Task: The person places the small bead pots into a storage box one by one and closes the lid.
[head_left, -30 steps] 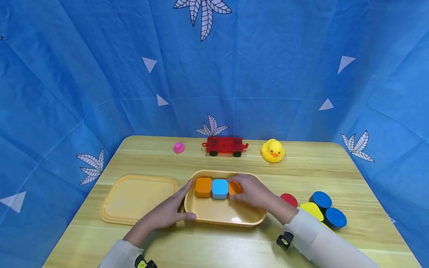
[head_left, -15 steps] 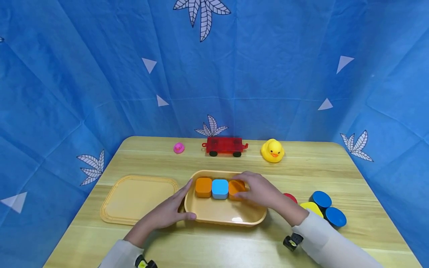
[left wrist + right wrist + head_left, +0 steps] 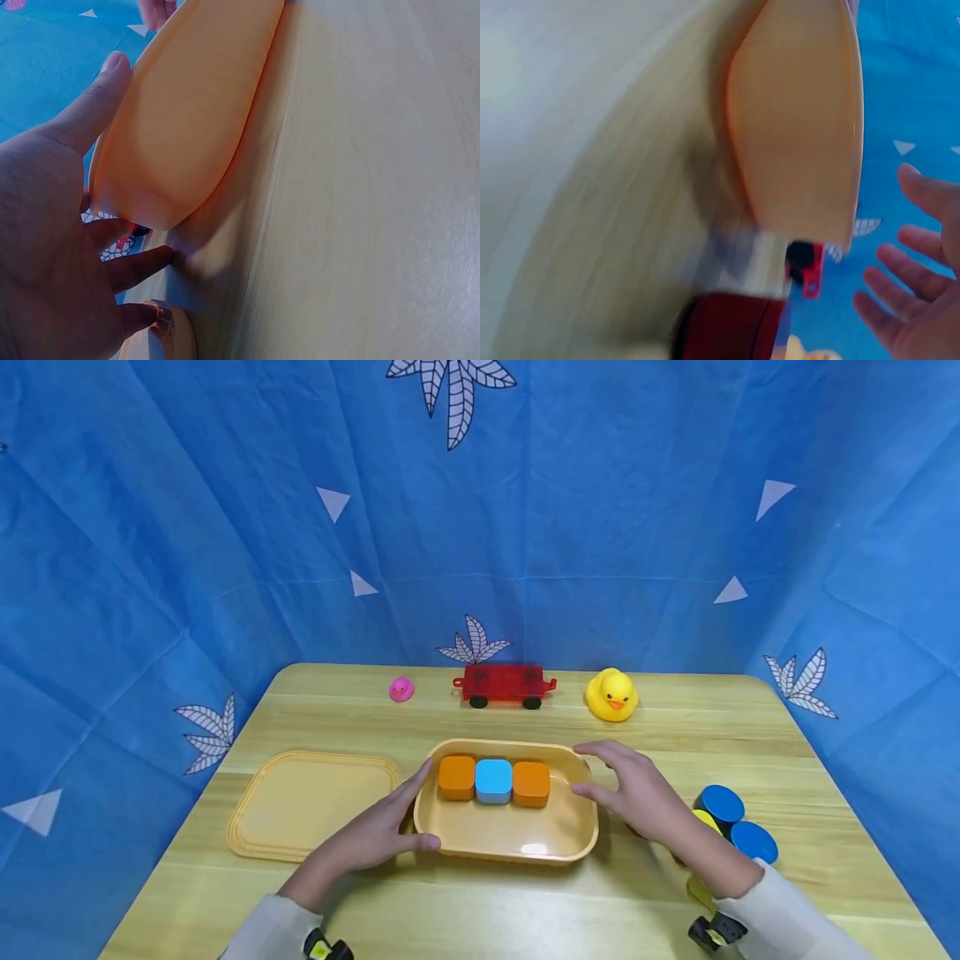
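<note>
A peach-coloured plastic box (image 3: pixel 502 842) sits mid-table in the head view. Inside, along its far wall, stand an orange block (image 3: pixel 457 778), a light-blue block (image 3: pixel 493 782) and a second orange block (image 3: pixel 531 785) in a row. My left hand (image 3: pixel 375 831) rests against the box's left end, fingers spread, thumb at the near rim. In the left wrist view, the thumb of that hand (image 3: pixel 64 217) lies along the box wall. My right hand (image 3: pixel 637 789) is by the box's right end with nothing in it; the right wrist view has its fingers spread and apart from the box (image 3: pixel 799 120).
Left of the box lies a matching flat lid (image 3: pixel 311 806). Along the back are a pink duck (image 3: pixel 401 689), a red toy wagon (image 3: pixel 504 683) and a yellow duck (image 3: pixel 611 695). Blue round blocks (image 3: pixel 753 842) and partly hidden yellow pieces (image 3: pixel 701 890) lie right; a red block (image 3: pixel 731 326) is there too.
My right hand has let go of the right orange block and moved right, out past the box's right end. The block stays beside the light-blue one. My left hand has not moved.
</note>
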